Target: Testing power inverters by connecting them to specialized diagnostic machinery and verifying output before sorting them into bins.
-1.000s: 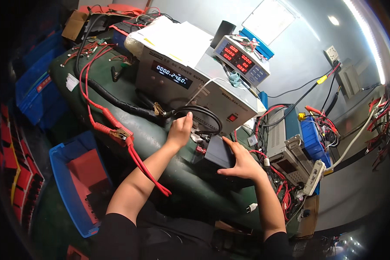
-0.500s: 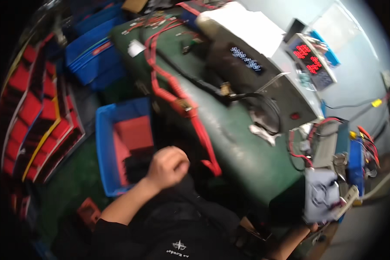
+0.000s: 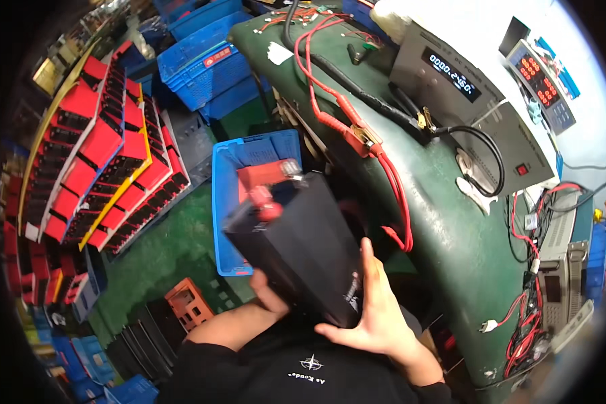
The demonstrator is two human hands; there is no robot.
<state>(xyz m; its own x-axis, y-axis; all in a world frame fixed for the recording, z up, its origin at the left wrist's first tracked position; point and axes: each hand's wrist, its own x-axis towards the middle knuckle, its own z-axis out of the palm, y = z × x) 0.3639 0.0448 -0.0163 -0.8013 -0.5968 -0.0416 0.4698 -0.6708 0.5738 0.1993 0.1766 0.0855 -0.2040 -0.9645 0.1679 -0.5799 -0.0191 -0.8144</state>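
A tall black box (image 3: 303, 249) with a red knob and a pale metallic knob on its upper end is tilted in front of my chest, above the green bench's near edge. My left hand (image 3: 269, 295) grips its lower left side, its fingers partly hidden behind the box. Along the lower right side lies my right hand (image 3: 374, 313), thumb low and fingers reaching up. Behind the box's upper end stands a blue crate (image 3: 223, 202) with red pieces inside, partly covered by the box.
A green bench (image 3: 444, 269) carries a grey power supply (image 3: 451, 87), red cables (image 3: 390, 175) with clamps, and a black cable. Stacked red-and-black units (image 3: 101, 155) stand at left near blue crates (image 3: 198, 74). An orange frame (image 3: 188, 304) rests low on the left.
My right hand has come from the far right to the middle, where both hands now hold the black box. My left hand, curled before, has moved down onto the box. The view has shifted.
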